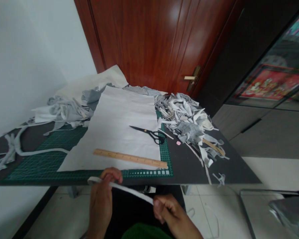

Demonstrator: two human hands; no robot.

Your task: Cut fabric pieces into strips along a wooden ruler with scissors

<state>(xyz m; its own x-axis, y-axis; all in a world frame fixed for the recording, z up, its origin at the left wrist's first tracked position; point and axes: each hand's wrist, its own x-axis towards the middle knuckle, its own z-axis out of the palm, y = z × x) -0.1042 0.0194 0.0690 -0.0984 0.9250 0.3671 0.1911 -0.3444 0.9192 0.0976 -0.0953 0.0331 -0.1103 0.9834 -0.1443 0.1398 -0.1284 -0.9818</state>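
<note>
In the head view, the left hand pinches a white strip close to its curled end, and the right hand grips it farther along, thumb over bent fingers. The strip runs nearly straight between the two sets of fingers, at the near edge of the table; the step in hand looks like drawing it out flat. Just beyond the left fingertips, a ruler lies across the cloth, with the scissors farther off, both untouched; the mat shows under the cloth, and scraps heap beyond the right fingers. The next move seems to call for even tension from both pinches, without twisting the strip.
</note>
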